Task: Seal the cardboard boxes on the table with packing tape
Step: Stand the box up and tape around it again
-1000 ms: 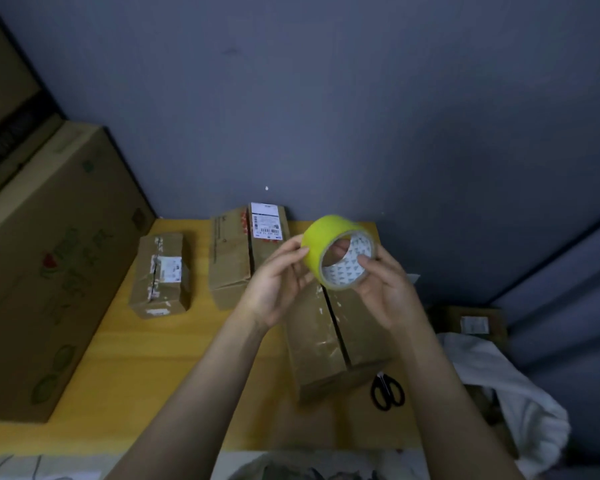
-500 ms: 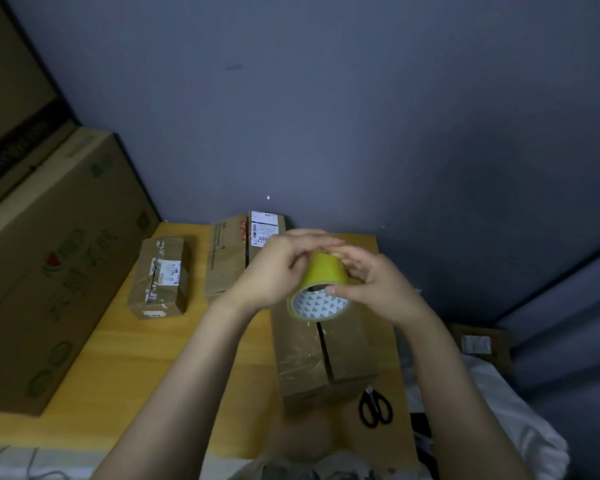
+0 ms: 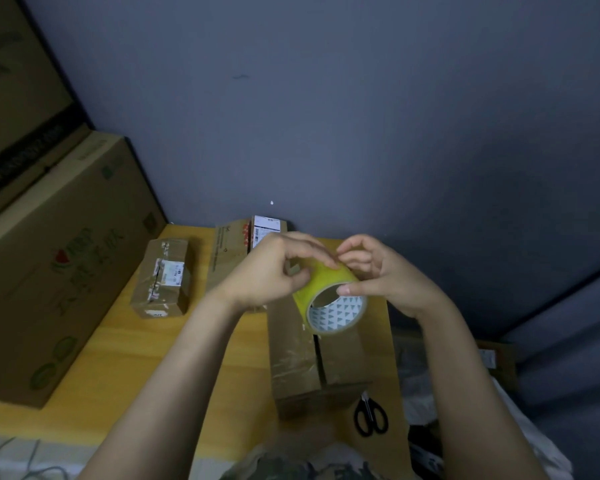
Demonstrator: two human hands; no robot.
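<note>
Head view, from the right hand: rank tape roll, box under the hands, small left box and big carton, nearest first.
1. The tape roll: held by the right hand.
2. The box under the hands: just below.
3. The small box: on the table, left.
4. The big carton: far left edge.

One tape roll (image 3: 321, 289), one scissors (image 3: 369, 417), three small boxes (image 3: 163, 275) (image 3: 229, 251) (image 3: 340, 355) on the table (image 3: 118, 358).

The packing tape roll (image 3: 317, 285), yellow with a white triangle-printed core, is held tilted, its core opening toward the camera, above the nearest cardboard box (image 3: 340, 355), whose top seam stands open. A small labelled box (image 3: 161, 277) and a larger labelled box (image 3: 229, 251) lie farther back on the surface (image 3: 118, 358).
</note>
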